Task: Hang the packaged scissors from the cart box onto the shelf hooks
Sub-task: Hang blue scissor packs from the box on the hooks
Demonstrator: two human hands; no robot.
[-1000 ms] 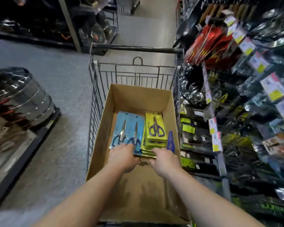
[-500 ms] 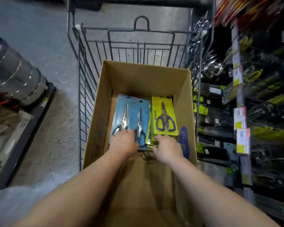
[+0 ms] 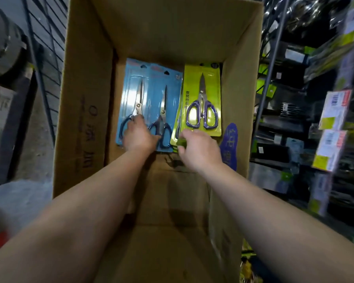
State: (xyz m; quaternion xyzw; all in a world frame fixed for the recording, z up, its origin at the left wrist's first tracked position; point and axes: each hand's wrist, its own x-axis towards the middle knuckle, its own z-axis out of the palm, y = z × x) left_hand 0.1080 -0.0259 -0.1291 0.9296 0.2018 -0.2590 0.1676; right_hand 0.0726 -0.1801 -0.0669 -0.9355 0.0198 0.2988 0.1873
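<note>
Head view, compared with half a second earlier: the camera has dropped closer to the cardboard box (image 3: 84, 111), so the cart's wire front has left the frame and the packs fill the picture. Both hands remain at the near ends of the packs, hardly shifted. Judged from this, the pickup is under way and no pack has left the box.

Left hand (image 3: 138, 136) lies on the near end of the blue scissor packs (image 3: 151, 94), at the left of the box floor; fingers reach over the handles, but whether they curl under the card cannot be told. Right hand (image 3: 198, 149) pinches the near edge of the yellow-green scissor packs (image 3: 202, 99), stacked at the right of the box floor, thumb on top.

Shelf hooks (image 3: 290, 111) — right of the box, dark and blurred — take nothing yet.

Writing: Chinese characters run down the yellow-green card, too small to read. Printed characters on the box's left wall and on a blue mark (image 3: 229, 144) on its right wall are not legible either. Price tags (image 3: 333, 111) right of the box are blurred.
</note>
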